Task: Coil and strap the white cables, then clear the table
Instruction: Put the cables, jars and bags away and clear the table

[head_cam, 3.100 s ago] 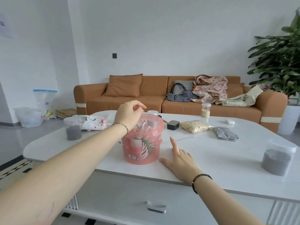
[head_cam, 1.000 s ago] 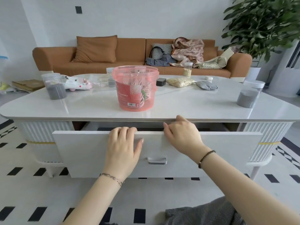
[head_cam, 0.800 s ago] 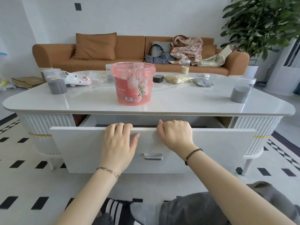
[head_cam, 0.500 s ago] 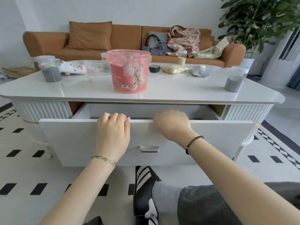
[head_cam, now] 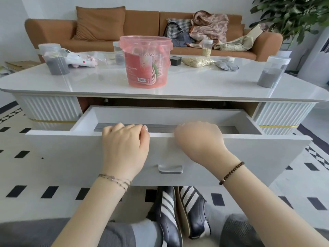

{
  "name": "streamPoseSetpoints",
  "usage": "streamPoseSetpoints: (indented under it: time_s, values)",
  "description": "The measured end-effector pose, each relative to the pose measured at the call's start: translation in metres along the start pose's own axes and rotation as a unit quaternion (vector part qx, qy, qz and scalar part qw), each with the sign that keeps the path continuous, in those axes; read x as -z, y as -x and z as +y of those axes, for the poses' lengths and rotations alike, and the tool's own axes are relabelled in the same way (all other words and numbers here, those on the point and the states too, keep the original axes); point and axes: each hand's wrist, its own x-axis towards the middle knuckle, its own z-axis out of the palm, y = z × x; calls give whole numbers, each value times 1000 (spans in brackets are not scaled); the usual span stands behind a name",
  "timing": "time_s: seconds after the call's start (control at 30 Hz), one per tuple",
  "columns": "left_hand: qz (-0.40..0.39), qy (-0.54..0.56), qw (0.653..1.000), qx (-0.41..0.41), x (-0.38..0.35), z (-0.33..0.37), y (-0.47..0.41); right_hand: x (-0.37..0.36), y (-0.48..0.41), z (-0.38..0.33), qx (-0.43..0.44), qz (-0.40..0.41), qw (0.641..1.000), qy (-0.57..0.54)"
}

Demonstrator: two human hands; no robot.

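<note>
My left hand (head_cam: pixel 124 145) and right hand (head_cam: pixel 199 141) grip the drawer front (head_cam: pixel 249 154). Risk: overpulling drops it onto my shoes (head_cam: pixel 178 211).

fingers of the left hand (head_cam: pixel 124 148) and right hand (head_cam: pixel 199 141): curled over the drawer (head_cam: pixel 249 157) front's top edge, ends hidden behind it. drawer floor: mostly masked by that front. pink bucket (head_cam: pixel 146 68): contents only a blur through its tinted wall; label print too small to read. leafy plant (head_cam: pixel 293 15): cropped at top and right edges.
</note>
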Motion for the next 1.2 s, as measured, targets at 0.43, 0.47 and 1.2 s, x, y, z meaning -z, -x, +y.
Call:
streamPoseSetpoints:
  time_s: [0.43, 0.47, 1.2]
  values:
    - [-137, -68, 988, -17, 35, 17, 6, -1, 19, 7, 175, 125, 975, 52]
    - [-171, -76, 982, -18, 38, 17, 2, 7, 17, 4, 163, 94, 981, 51]
    - [83, 62, 980, -168, -9, -46, -214, 14, -208, 11, 127, 170, 955, -208]
